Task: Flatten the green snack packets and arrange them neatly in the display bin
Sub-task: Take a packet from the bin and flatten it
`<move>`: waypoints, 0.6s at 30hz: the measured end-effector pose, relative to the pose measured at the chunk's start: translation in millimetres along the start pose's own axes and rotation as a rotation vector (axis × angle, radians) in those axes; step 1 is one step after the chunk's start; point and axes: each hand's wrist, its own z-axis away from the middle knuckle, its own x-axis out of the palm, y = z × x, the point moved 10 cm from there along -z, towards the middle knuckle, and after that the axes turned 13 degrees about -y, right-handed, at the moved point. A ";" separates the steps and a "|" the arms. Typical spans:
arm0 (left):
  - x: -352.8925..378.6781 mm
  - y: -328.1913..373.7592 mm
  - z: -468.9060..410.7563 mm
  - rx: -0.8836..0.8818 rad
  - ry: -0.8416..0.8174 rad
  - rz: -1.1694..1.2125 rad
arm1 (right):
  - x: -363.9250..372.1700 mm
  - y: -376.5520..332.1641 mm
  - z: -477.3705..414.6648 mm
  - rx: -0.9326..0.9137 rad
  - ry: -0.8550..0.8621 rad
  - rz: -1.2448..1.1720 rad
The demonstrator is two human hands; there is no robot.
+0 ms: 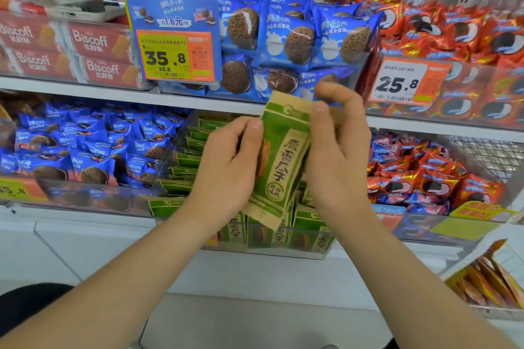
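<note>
green snack packet (279,161) at frame centre, tilted, pinched by fingers of left hand (226,167) and right hand (337,156), above display bin (249,252) (more green packets (187,150) inside).

L grip (226,167), R grip (337,161): bare, short nails; bare forearms (122,278); dark garment (28,303).

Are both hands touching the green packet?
Touching. The head view shows the left hand and right hand each pinching a side edge of the green packet.

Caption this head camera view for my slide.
Left hand and right hand pinch a green paper snack packet above clear display bin.
</note>
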 end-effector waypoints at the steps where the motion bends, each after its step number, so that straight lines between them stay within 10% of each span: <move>1: -1.8 -8.1 -0.3 -0.050 0.026 0.068 | 0.6 12.6 0.8 0.103 0.012 -0.161; 7: -6.6 -36.9 3.5 -0.182 0.190 0.351 | 26.6 31.2 4.7 0.213 -0.210 -0.203; 18: 20.4 -10.3 5.7 -0.149 -0.097 0.399 | 14.9 29.1 -0.9 0.176 -0.222 -0.017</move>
